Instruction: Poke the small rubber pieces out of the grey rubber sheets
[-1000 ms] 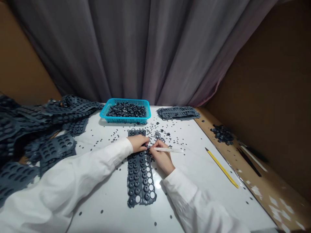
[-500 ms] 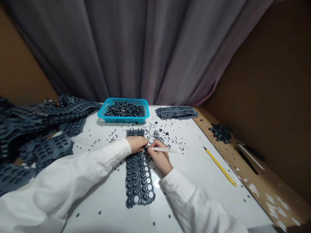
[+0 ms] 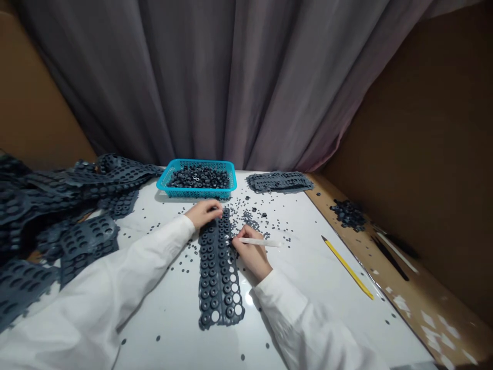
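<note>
A long dark grey rubber sheet (image 3: 216,277) of ring-shaped parts lies lengthwise in front of me. White round holes show along its right edge, and one more at its near left corner. My right hand (image 3: 251,253) grips a slim white pen-like tool (image 3: 265,242) at the sheet's right edge; its dark tip points left onto the rings. Over the sheet's far left end is my left hand (image 3: 204,213), fingers curled together. Whatever those fingers hold, if anything, is hidden. Behind that hand stands a blue basket (image 3: 196,194) holding many small dark rubber rings (image 3: 198,177).
Perforated rubber sheets (image 3: 88,236) are heaped at left. A flat stack of sheets (image 3: 280,181) lies at the back right. Small dark discs (image 3: 246,218) litter the white table. At right are a yellow pencil-like tool (image 3: 347,267), a dark pile (image 3: 347,214) and paper scraps (image 3: 431,329).
My left hand has moved away from the right hand, up and left toward the basket. My right hand stays at the sheet's right edge with the white tool.
</note>
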Tool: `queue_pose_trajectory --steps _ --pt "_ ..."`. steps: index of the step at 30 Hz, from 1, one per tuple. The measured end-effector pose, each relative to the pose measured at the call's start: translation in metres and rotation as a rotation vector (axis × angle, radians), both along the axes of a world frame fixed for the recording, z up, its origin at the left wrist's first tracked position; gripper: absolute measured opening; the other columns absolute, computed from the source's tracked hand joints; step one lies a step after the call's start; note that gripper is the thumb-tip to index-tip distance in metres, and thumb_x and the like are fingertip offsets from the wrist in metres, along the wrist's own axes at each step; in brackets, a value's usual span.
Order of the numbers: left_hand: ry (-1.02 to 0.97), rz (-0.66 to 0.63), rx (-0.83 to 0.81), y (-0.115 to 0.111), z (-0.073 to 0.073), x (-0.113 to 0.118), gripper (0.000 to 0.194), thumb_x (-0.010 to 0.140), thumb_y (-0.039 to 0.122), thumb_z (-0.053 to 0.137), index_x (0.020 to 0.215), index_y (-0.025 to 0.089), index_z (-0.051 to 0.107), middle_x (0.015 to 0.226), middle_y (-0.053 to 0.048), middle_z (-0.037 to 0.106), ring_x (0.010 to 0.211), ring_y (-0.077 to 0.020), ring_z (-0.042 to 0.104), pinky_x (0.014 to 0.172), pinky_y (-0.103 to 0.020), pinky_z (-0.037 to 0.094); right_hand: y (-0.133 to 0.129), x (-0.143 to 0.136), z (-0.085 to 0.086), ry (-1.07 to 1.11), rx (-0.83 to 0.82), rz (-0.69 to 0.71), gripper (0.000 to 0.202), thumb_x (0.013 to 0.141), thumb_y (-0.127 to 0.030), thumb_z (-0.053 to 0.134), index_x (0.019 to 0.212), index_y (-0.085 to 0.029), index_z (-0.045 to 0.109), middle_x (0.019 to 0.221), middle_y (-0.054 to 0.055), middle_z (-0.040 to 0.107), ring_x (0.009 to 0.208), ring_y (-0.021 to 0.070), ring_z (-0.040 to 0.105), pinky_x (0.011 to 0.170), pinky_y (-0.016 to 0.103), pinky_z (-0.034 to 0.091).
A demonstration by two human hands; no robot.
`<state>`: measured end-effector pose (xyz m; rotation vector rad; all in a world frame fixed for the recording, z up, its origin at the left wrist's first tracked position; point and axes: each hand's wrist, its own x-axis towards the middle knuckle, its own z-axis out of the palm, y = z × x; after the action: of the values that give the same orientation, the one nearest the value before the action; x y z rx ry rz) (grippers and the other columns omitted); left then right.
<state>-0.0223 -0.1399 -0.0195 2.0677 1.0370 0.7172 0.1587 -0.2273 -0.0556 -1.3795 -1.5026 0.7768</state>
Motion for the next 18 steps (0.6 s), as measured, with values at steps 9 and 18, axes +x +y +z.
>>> queue_pose_trajectory --steps 9,18 --pt "-0.672 0.515 -0.368 0.059 0.037 -0.037 0.02 0.072 0.03 0.064 0.077 0.013 0.053 0.067 -0.002 0.055 0.043 -0.0044 0.037 0.041 -0.016 0.028 0.0 0.001 -0.002 0.224 -0.062 -0.018 0.011 0.069 -0.021 0.055 0.062 -0.02 0.047 0.055 -0.004 0.053 0.05 0.0114 0.047 0.049 0.022 0.035" --pt "-0.37 0.668 -0.036 0.105 0.042 -0.035 0.057 0.073 0.042 0.064 0.125 0.025 0.046 0.144 -0.009 0.031 0.136 -0.0327 0.014 0.105 -0.047 0.02 0.016 0.004 0.007 0.355 -0.166 -0.022 0.013 0.069 -0.026 0.056 0.065 -0.02 0.044 0.054 -0.003 0.056 0.043 0.0111 0.049 0.04 0.02 0.035"
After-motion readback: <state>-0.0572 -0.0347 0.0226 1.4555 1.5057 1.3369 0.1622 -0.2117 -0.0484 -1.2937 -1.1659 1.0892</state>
